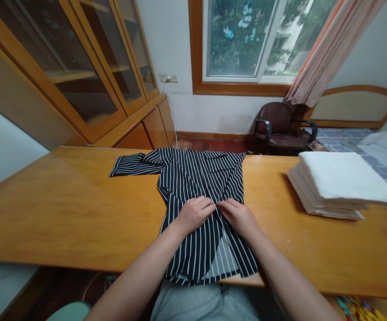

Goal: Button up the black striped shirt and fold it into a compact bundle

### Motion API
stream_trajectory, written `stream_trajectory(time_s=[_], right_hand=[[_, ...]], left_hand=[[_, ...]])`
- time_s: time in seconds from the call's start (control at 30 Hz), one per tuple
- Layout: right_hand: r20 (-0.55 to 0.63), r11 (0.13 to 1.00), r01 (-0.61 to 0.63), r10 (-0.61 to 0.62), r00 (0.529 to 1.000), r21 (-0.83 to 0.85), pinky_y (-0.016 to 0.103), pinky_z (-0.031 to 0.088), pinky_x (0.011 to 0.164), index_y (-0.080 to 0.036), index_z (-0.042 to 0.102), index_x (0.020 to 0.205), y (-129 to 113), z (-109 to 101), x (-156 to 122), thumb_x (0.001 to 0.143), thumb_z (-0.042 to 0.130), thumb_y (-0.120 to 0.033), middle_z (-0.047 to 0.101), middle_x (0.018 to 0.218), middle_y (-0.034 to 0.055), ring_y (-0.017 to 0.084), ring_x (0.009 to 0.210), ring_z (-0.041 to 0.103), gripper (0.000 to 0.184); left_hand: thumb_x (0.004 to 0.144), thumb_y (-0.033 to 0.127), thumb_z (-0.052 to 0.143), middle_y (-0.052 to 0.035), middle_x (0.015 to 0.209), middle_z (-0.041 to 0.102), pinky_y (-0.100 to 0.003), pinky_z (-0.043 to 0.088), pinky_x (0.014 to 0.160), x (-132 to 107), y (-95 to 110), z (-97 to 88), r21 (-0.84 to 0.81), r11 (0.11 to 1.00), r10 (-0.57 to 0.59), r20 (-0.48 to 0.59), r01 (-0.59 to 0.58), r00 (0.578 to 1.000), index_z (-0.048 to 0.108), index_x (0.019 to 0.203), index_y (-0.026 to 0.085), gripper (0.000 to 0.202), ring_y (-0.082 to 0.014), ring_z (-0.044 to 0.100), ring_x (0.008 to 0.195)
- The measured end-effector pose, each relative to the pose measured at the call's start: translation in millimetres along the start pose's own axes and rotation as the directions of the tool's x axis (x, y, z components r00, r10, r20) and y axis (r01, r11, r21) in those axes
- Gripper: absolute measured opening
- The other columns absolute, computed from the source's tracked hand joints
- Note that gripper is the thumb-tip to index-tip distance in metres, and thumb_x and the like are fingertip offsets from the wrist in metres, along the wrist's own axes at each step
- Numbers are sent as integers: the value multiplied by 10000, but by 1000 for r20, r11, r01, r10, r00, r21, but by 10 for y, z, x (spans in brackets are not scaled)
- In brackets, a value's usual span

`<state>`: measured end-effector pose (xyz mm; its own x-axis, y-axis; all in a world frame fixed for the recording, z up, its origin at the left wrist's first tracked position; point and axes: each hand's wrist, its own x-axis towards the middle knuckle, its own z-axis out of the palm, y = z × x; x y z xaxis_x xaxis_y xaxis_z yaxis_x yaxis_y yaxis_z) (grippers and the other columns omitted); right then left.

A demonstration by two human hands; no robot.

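Note:
A black shirt with white stripes (196, 174) lies spread on the wooden table, its hem at the front edge. One sleeve stretches out to the left; the other sleeve does not show on the right. My left hand (196, 214) and my right hand (236, 216) meet at the middle of the shirt front, fingertips pinching the fabric where its two edges come together. Whether a button lies between the fingers is too small to tell. Below my hands the front parts, and the pale inner side of the cloth shows near the hem.
On the right of the wooden table (80, 209) sits a stack of folded white cloth (343, 178). Beyond the table stand a brown armchair (277, 125), a bed (337, 138) and a glass-door cabinet (113, 76). A green round stool (69, 312) is below at the left.

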<state>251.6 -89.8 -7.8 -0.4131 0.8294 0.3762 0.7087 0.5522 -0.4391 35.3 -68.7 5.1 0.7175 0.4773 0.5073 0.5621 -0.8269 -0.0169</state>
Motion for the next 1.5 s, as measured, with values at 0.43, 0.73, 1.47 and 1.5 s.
stream_trajectory(time_s=[0.43,0.73,1.47,1.5], right_hand=[[6,982,56,-56,998,-179,247,472,604,-249,708,1153,-18,-13,-17,1008,454,-280,727,956,59,157,725,674,294],[-12,994,34,-35,999,-101,231,465,608,-271,714,1138,9,6,-28,999,484,-294,724,947,52,145,722,669,270],[16,949,108,-108,994,-297,241,398,571,-220,702,1078,-8,1,-27,1008,467,-275,690,872,46,134,670,629,251],[13,949,109,-110,994,-296,241,395,573,-220,698,1081,-5,1,-30,1009,469,-277,689,876,42,133,676,629,246]], left_hand=[[1010,192,422,-42,902,632,-265,467,669,-13,-17,15,-54,998,-24,-10,24,1000,628,995,166,208,-157,583,805],[1014,213,415,-51,904,630,-262,486,698,-31,-28,42,-83,996,-35,-22,33,999,637,995,173,227,-156,600,823],[1017,204,417,-48,898,629,-269,475,705,-27,-27,42,-84,996,-33,8,33,999,614,987,162,204,-163,598,834],[1017,204,415,-47,898,630,-270,474,705,-30,-29,43,-82,996,-31,13,32,999,612,987,163,204,-164,598,835]])
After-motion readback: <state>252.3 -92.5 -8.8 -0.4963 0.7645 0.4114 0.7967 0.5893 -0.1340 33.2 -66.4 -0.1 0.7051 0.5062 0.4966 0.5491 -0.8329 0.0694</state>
